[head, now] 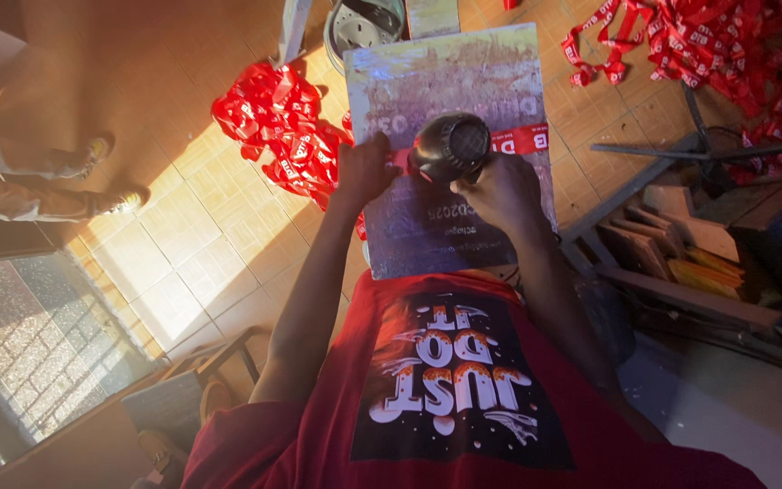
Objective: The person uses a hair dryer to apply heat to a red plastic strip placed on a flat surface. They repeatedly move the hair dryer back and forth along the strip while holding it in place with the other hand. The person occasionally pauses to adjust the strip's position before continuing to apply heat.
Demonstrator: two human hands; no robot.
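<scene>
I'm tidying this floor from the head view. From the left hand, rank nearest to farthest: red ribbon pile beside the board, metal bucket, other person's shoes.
From the left hand:
1. Red ribbon pile, right beside it.
2. Metal bucket, past the board's far end.
3. Other person's shoes, far across the tiled floor.

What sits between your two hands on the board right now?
In the head view, a dark round heat tool sits between left hand and right hand, over the red ribbon.

Left of the board a heap of red ribbons crowds the floor; beyond it sunlit tiles lie open. A bucket blocks the far end, wooden slats the right.
</scene>
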